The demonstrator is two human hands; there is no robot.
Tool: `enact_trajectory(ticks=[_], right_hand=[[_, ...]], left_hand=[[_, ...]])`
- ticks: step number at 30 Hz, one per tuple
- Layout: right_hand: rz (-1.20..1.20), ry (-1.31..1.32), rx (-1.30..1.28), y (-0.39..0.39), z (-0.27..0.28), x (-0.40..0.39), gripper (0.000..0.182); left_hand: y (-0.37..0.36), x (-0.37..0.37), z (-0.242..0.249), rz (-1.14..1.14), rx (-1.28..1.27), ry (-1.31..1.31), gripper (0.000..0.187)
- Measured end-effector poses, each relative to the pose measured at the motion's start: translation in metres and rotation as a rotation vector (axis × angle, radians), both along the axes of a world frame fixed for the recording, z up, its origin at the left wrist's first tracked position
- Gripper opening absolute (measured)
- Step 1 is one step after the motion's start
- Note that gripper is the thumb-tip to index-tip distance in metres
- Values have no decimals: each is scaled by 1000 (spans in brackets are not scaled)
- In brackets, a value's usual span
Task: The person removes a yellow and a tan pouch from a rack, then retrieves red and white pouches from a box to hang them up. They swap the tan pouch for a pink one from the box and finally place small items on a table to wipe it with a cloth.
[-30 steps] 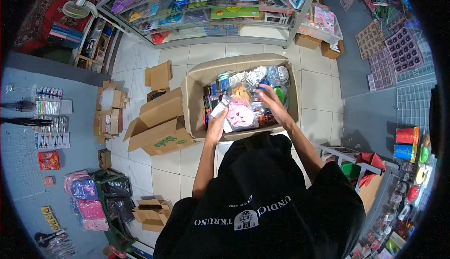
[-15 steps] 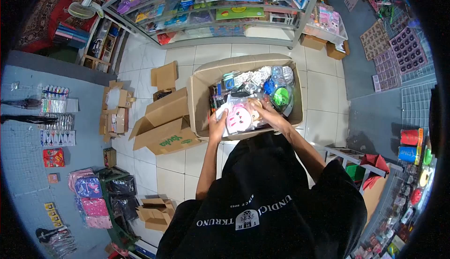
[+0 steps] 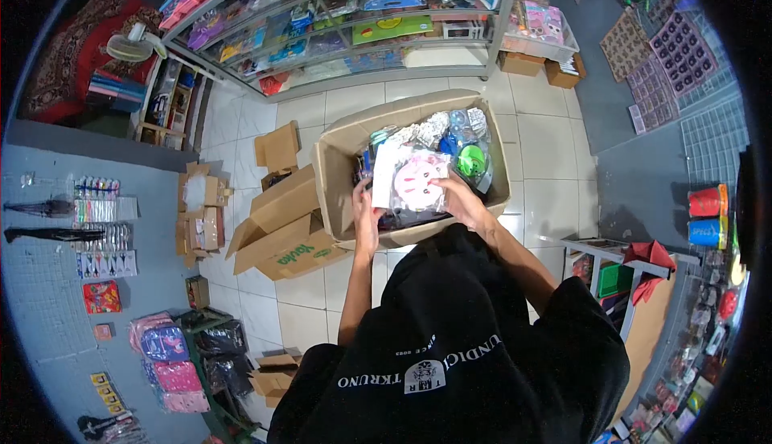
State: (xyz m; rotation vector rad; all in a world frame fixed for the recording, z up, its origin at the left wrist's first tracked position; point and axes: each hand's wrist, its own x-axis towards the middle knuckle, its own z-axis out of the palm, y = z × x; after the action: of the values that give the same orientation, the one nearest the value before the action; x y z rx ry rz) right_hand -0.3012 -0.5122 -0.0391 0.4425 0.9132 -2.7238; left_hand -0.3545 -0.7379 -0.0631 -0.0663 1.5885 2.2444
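Both hands have lifted the bundle since a second ago: it lay lower, against the near wall of the carton, and now it is raised and tipped up so its pink face shows toward the camera. That bundle of wrapped packs (image 3: 416,180), a clear-wrapped stack with a pink cartoon front and a white pack at its left edge, sits above the middle of the big open carton (image 3: 331,172) on the tiled floor. The left hand (image 3: 363,203) is closed on the bundle's left lower edge, and the right hand (image 3: 457,196) is clamped on its right lower corner, so the two hands are apart with the bundle held between them. Beneath and behind it the carton looks well filled: a green round item (image 3: 472,160), blue pieces and silvery wrapped goods crowd the far side. As a judgement, the unpacking looks early, with one bundle lifted out and most of the contents left inside. Beside the carton lies an emptied box with green lettering (image 3: 286,244), and a glass display shelf (image 3: 338,18) full of goods stands beyond.
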Motion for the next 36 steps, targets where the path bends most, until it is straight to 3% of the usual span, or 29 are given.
enact_trajectory(ticks=[3,6,11,15,19,23,26,27,30,36], right_hand=[[-84,39,-100,2,15,5,55],[-31,115,85,-4,6,13,57],[64,33,558,9,25,42,59],[-178,60,425,25,27,74,60],[-152,15,697,36,31,107,67],[-225,-176,649,36,56,156,55],[-407,-165,502,37,46,203,54],[-453,-197,476,37,45,219,50],[-622,-221,357,33,41,262,48],[-704,-366,422,32,35,338,46]], left_hand=[[15,16,0,-142,34,38,50],[36,28,-19,-155,-35,-50,43],[55,36,-3,-21,282,-122,40],[56,49,-1,-24,173,-100,40],[72,76,7,-178,54,-121,52],[97,110,12,-282,16,19,58],[104,134,8,-327,155,-254,55],[106,144,-5,-354,147,-203,48],[119,174,8,-513,285,-398,44],[144,229,-13,-723,119,-399,44]])
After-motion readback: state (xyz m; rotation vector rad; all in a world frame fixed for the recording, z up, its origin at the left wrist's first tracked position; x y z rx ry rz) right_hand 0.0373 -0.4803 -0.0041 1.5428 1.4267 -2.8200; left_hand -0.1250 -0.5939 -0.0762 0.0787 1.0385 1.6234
